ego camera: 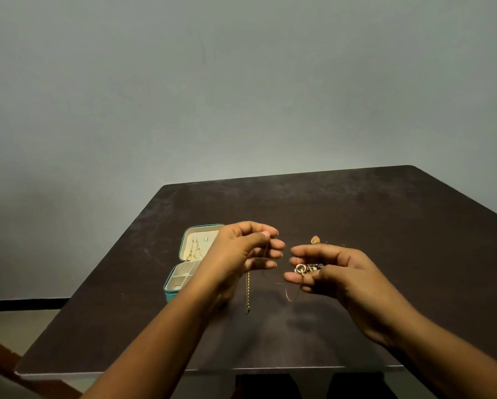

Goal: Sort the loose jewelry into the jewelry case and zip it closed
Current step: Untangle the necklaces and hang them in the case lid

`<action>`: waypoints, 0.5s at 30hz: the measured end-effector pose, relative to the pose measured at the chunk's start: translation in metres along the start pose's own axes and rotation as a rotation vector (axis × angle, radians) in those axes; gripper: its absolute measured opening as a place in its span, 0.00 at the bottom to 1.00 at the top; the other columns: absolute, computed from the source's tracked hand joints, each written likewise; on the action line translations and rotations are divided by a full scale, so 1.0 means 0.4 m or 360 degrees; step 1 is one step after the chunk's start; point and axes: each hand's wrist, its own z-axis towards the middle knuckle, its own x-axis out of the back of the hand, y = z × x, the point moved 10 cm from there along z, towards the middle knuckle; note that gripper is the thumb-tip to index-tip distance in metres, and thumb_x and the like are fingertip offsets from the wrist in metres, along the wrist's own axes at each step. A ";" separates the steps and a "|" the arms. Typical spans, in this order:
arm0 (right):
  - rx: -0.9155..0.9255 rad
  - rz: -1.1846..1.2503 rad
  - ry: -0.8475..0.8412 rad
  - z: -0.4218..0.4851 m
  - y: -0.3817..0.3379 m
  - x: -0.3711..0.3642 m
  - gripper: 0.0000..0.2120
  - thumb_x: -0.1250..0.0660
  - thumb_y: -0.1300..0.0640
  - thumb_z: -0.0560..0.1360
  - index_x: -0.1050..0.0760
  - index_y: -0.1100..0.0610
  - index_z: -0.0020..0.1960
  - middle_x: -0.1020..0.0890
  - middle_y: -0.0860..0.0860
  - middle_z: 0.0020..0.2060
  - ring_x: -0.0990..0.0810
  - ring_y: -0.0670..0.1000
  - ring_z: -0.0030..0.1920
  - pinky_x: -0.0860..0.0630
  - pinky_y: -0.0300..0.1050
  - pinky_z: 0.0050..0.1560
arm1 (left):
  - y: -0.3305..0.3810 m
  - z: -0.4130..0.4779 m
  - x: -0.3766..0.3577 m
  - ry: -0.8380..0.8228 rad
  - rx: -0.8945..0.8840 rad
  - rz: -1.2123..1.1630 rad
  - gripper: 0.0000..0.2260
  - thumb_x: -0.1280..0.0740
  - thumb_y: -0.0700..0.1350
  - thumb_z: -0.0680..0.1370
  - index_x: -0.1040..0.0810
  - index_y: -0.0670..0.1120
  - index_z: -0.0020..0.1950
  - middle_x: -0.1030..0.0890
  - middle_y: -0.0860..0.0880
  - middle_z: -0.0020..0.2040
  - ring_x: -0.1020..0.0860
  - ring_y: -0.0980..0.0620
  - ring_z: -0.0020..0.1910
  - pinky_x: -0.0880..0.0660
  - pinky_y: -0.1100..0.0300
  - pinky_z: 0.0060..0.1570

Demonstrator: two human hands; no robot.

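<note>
1. I have both hands raised above the dark brown tabletop (385, 226), and I read the step as untangling or straightening one necklace before it goes into the case.
2. My left hand (241, 251) is pinched closed, thumb against forefinger, on one end of a thin gold chain necklace (292, 296); the chain drops from that pinch, loops low between the hands and rises to the right.
3. My right hand (328, 272) is curled, grasping a small cluster of gold and dark jewelry (306, 268) on its fingers; the chain seems to run into this cluster, though I cannot tell whether it is knotted there.
4. The small teal zip-around jewelry case (174, 279) lies open just behind my left wrist, lid upright with gold pieces already hanging in it, and the cream divided tray looks mostly bare.
5. Still loose on the tabletop: a straight yellow-and-black beaded strand (247, 292) below my left hand, and a round gold ornament (315, 240) beyond my right.
6. Next, I judge, the chain must be freed from the cluster with a gentle pull, then carried left to the case; a sharp tug could tighten any snag.
</note>
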 end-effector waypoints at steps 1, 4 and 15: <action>0.0033 -0.0012 0.0015 -0.002 -0.008 0.002 0.20 0.47 0.77 0.72 0.23 0.60 0.53 0.18 0.56 0.47 0.15 0.52 0.42 0.22 0.35 0.37 | -0.004 -0.003 -0.009 -0.0002 -0.0003 0.0001 0.08 0.41 0.34 0.78 0.23 0.40 0.44 0.19 0.45 0.35 0.21 0.52 0.33 0.23 0.63 0.32; 0.0131 -0.0043 0.0029 -0.008 -0.032 -0.003 0.22 0.47 0.77 0.72 0.24 0.58 0.54 0.18 0.56 0.51 0.15 0.51 0.42 0.21 0.37 0.40 | -0.022 -0.008 -0.028 -0.0012 0.0028 0.0023 0.08 0.41 0.34 0.78 0.23 0.39 0.45 0.19 0.44 0.36 0.21 0.53 0.32 0.23 0.63 0.32; 0.0223 -0.0016 -0.0138 -0.025 -0.050 -0.052 0.26 0.33 0.71 0.67 0.27 0.51 0.61 0.20 0.48 0.56 0.19 0.52 0.53 0.20 0.40 0.43 | -0.034 -0.022 -0.059 -0.0128 0.0127 -0.0092 0.06 0.40 0.41 0.79 0.24 0.42 0.50 0.19 0.44 0.38 0.19 0.52 0.34 0.21 0.61 0.32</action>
